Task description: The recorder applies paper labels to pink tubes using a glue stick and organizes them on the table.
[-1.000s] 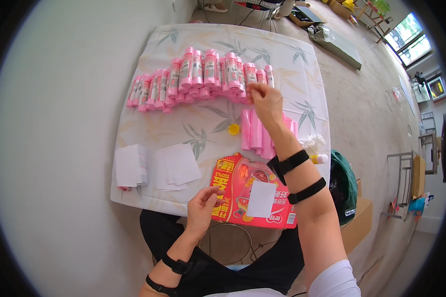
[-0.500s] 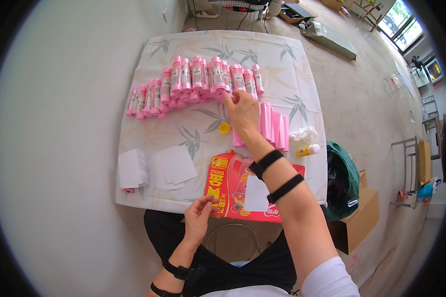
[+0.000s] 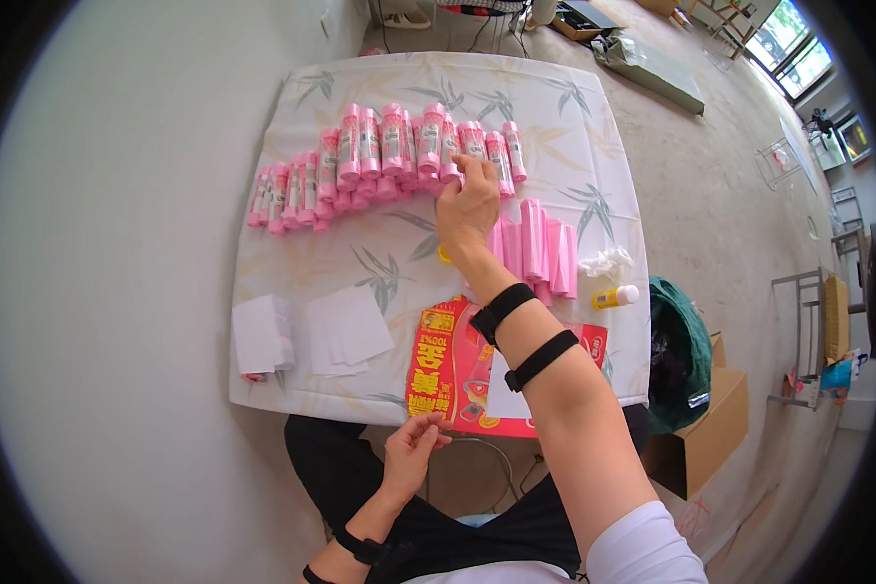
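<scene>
My right hand (image 3: 469, 202) reaches to the front of a wide pile of pink plastic rolls (image 3: 391, 141), most with printed paper bands. Its fingers curl on a roll near the pile's right part and partly hide it. Close to that wrist lie several plain pink rolls without bands (image 3: 533, 238). My left hand (image 3: 412, 456) hovers at the table's near edge with nothing in it, fingers loosely apart. Beside it is a flat red and yellow piece of printed cardboard (image 3: 436, 365) bearing a white paper slip (image 3: 506, 394), partly hidden by my right forearm.
Two stacks of white paper slips (image 3: 346, 331) (image 3: 256, 336) lie at the left. On the right are a yellow glue stick (image 3: 615, 297), crumpled clear plastic (image 3: 608, 263) and a yellow cap (image 3: 445, 253). A green-lined bin (image 3: 679, 355) and cardboard box (image 3: 715, 419) stand beside the table.
My right hand has moved slightly farther, up against the banded rolls. My left hand has shifted right and nearer to me. The view has shifted slightly.
</scene>
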Demonstrator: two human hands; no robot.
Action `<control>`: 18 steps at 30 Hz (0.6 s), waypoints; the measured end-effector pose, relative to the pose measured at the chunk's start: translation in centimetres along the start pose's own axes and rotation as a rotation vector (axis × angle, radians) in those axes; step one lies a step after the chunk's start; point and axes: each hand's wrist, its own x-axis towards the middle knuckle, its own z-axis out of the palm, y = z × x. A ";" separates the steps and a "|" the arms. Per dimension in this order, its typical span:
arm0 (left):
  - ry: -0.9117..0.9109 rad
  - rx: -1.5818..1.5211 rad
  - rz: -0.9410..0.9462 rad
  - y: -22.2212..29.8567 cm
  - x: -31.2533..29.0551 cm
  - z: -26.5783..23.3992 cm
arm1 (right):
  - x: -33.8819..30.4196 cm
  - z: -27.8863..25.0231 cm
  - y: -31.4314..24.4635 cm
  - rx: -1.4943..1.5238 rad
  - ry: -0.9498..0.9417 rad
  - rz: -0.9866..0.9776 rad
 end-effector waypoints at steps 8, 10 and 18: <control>-0.019 0.002 -0.014 -0.3 0.0 0.4 | 0.0 -1.2 -0.6 0.039 -0.203 0.146; -0.017 0.011 0.012 -0.3 0.3 0.0 | -0.1 -1.0 -1.1 0.096 -0.254 0.145; 0.022 -0.036 -0.003 0.4 0.0 -0.5 | 2.0 0.9 -2.7 -0.317 -0.256 0.069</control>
